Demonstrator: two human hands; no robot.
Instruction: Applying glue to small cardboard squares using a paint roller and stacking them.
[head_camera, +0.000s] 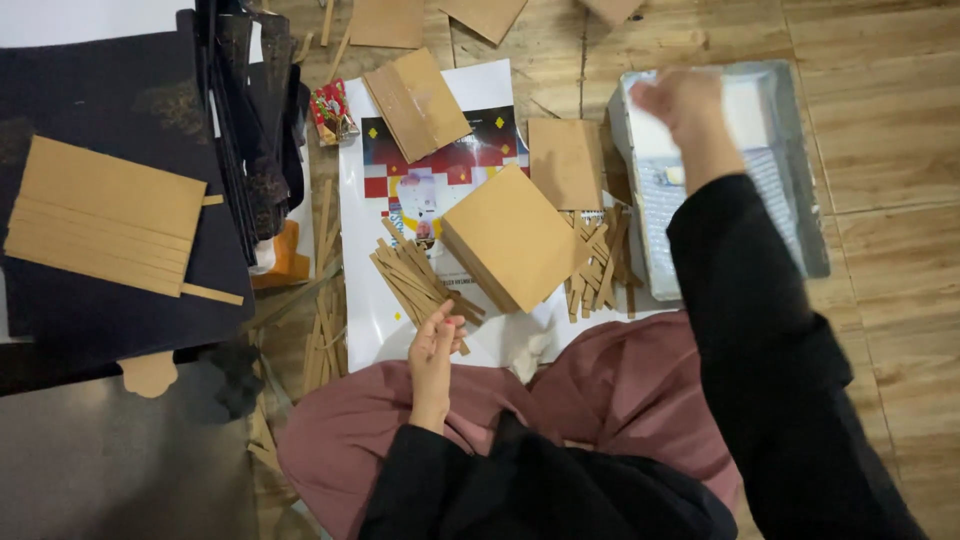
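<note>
Here, the left hand (432, 345) lay on a bunch of thin brown cardboard strips (415, 285). Its fingers were straight and close together, touching the strips but not wrapped around them. The strips lay on a big white poster (365, 175) with red, yellow and dark squares printed on it. The poster was spread flat on the wooden floor (880, 130).

Just beside the strips sat a square brown cardboard box (510, 238), turned so one corner pointed at the person. On the far side of the box was a second heap of strips (598, 265), all crossed over each other. A flat cardboard square (565, 162) lay just behind that heap, and a folded cardboard piece (416, 102) lay higher up on the poster.

The right hand (678, 100) was held up over a grey metal tray (795, 170) and looked blurry. Its fingers were curled in, but I could not tell if they held anything. A black sleeve (745, 300) covered that arm.

The person sat on the floor with pink cloth (620, 385) over the knees.

Far to the left, a wide piece of cardboard (105, 215) rested on a big black sheet (100, 100). Long dark strips (250, 130) stood in a pile at its edge. A small red packet (332, 110) lay near them, and more loose strips (322, 330) lay on the floor below.
</note>
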